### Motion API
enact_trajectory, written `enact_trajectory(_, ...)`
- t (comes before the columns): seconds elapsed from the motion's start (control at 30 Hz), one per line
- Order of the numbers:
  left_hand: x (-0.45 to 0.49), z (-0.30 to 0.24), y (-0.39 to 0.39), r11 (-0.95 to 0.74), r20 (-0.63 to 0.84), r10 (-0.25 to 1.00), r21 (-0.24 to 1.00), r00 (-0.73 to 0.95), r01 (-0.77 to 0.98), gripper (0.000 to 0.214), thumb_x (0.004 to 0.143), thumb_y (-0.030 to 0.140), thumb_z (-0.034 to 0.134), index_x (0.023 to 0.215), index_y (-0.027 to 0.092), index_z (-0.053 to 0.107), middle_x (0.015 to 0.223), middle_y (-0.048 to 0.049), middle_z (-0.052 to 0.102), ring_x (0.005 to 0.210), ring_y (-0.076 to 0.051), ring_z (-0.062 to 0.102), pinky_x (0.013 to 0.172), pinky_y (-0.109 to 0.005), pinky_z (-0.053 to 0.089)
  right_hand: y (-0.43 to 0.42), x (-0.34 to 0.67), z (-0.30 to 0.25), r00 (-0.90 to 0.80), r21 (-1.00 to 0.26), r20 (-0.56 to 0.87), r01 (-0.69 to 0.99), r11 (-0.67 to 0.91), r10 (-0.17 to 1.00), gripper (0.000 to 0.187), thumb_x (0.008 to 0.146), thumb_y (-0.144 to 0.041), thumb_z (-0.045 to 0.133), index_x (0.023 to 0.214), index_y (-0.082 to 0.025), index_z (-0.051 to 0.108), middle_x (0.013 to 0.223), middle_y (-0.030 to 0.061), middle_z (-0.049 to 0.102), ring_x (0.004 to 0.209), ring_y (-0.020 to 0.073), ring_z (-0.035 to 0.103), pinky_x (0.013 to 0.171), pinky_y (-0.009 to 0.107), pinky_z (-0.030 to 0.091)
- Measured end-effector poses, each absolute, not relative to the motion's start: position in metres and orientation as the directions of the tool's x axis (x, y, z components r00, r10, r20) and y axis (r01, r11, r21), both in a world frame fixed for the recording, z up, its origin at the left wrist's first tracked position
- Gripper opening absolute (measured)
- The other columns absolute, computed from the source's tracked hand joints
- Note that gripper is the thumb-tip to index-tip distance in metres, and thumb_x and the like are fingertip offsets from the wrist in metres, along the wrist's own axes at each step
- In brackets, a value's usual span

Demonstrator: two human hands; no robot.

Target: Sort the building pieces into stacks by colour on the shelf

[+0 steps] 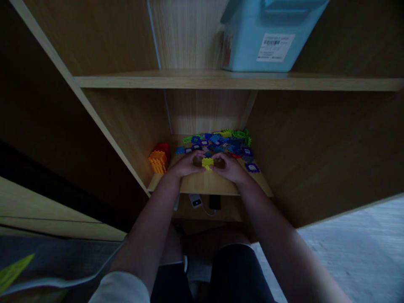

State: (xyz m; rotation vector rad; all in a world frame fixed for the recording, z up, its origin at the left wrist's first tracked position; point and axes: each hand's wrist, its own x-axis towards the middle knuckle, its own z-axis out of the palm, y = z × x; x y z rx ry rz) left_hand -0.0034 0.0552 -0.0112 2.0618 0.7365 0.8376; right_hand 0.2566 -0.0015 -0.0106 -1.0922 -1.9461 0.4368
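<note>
Both hands meet over the middle of a low cabinet shelf (pixel 195 184). Between them are yellow notched plastic tiles (pixel 207 163), seemingly a small stack. My left hand (pixel 189 163) curls round the left edge, thumb and fingers pressed to it. From the right, my right hand (pixel 229 166) grips the opposite edge in the same way. Behind the hands lies a loose spread of blue, purple and green tiles (pixel 217 141). At the shelf's left stand orange tiles (pixel 158 161) stacked together, with red tiles (pixel 163 148) right behind them.
A light blue plastic bin (pixel 252 46) stands on the upper shelf board (pixel 195 81), above my hands. Wooden side walls close in left and right. On the lower level lie a white device (pixel 195 201) with a cable and a black flat object (pixel 215 202).
</note>
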Motion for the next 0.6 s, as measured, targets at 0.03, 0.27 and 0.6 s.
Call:
enact_trajectory(0.03,-0.0036,-0.0112,0.0554,-0.531,0.307,0.723,0.820,0.618,0.214,0.081,0.075,0.042,0.095,0.144,0.021,0.060,0.143,-0.0145,0.068,0.137,-0.032,0.064,0.122,-0.051,0.045,-0.0012,0.2565,-0.0110,-0.268,-0.639,0.503,0.526,0.562,0.822,0.032,0.087,-0.042,0.080,0.113,-0.026,0.070,0.109,0.0042,0.078,0.098,0.0235,0.070,0.088,0.038,0.055)
enact_trajectory(0.27,-0.0035,-0.0118,0.0564,-0.525,0.307,0.727,0.825,0.614,0.209,0.082,0.073,0.045,0.096,0.144,0.021,0.061,0.144,-0.0150,0.067,0.137,-0.032,0.063,0.123,-0.052,0.044,-0.0009,0.2577,-0.0134,-0.268,-0.627,0.505,0.540,0.562,0.821,0.034,0.088,-0.042,0.080,0.116,-0.028,0.070,0.110,0.0037,0.077,0.099,0.0241,0.070,0.090,0.038,0.055)
enact_trajectory(0.6,0.0007,-0.0074,0.0490,-0.461,0.318,0.801,0.868,0.508,0.183,0.070,0.081,0.059,0.088,0.136,0.021,0.066,0.134,-0.0140,0.072,0.130,-0.030,0.066,0.118,-0.050,0.048,-0.0033,0.2577,-0.0095,-0.228,-0.584,0.542,0.589,0.558,0.809,0.031,0.096,-0.046,0.073,0.120,-0.026,0.069,0.113,0.0067,0.077,0.103,0.0252,0.071,0.094,0.041,0.056)
